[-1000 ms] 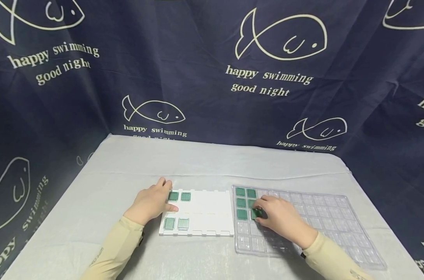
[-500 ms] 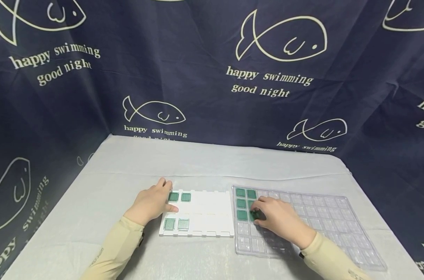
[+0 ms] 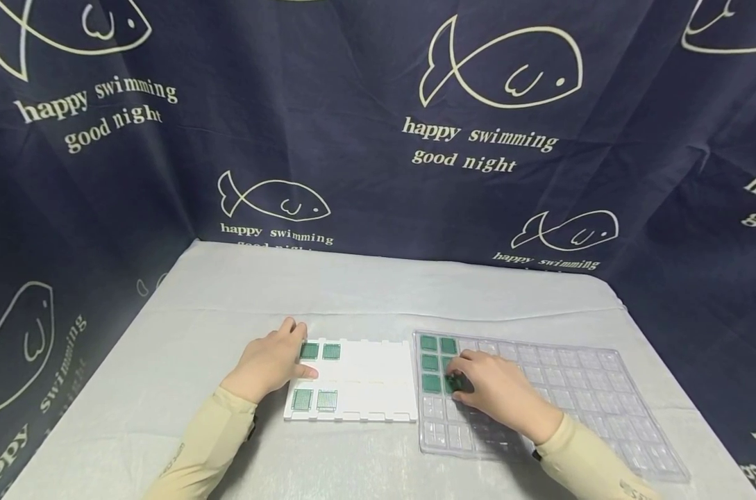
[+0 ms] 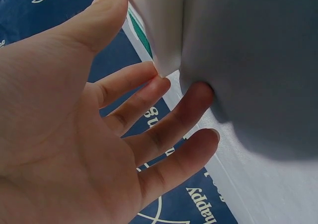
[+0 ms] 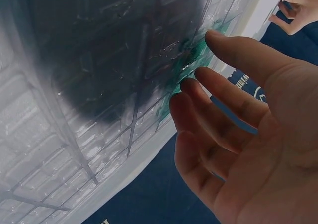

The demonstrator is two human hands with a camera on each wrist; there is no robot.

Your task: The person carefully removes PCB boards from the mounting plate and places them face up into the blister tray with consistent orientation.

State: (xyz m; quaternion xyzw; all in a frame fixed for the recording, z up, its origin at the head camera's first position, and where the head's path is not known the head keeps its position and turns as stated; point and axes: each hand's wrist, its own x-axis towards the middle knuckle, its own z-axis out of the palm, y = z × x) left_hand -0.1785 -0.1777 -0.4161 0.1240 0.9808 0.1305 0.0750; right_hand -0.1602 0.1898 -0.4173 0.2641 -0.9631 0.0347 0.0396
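Note:
My left hand holds the left end of a white board, thumb on its top and fingertips at its edge. In the left wrist view, index and middle fingertips touch the board's corner. Small green perforated circuit boards lie on its left part, two at the back and two at the front. My right hand is over a clear compartment tray, thumb and fingers around a green circuit board in the second column. The hand partly covers that board; contact is hard to make out.
Several more green circuit boards sit in the tray's two left columns. Tray and white board lie side by side on a white-covered table. A dark blue curtain with fish drawings stands behind and at the sides.
The green circuit board in my right hand has gone from tilted to lower in its compartment, the hand shifting slightly left. My left hand has kept its place.

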